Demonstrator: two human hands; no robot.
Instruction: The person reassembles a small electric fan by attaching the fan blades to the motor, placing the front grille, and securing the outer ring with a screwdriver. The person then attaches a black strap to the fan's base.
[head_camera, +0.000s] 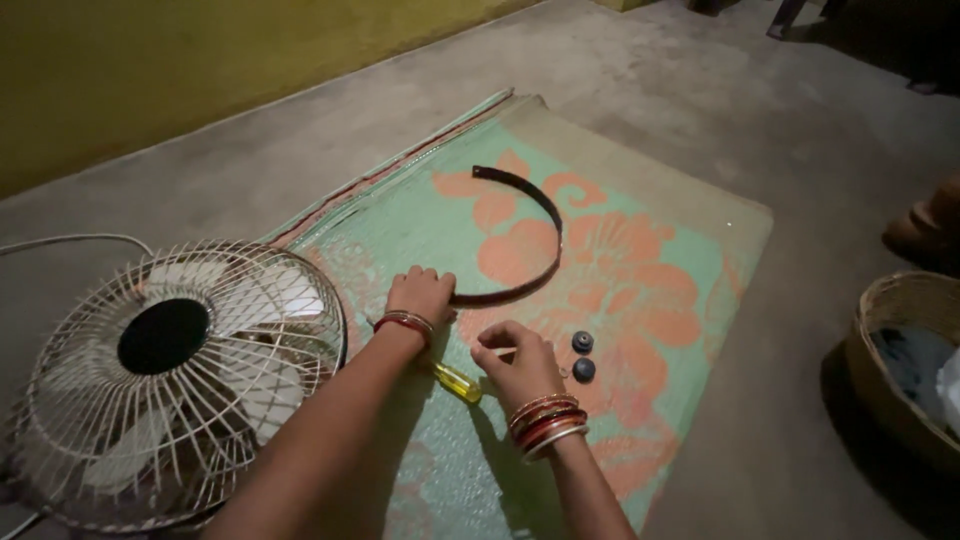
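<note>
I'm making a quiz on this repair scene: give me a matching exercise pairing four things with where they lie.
Things:
1. fan
2. curved dark band
3. two dark knobs
4. woven basket

Places:
A. bare floor, far right edge of view
B. left of the mat, grille up
C. mat, beside the right hand
D. mat, one end by the left hand

Pairs: 1-B, 2-D, 3-C, 4-A

no packages, labels, signs or screens show anywhere in this view.
</note>
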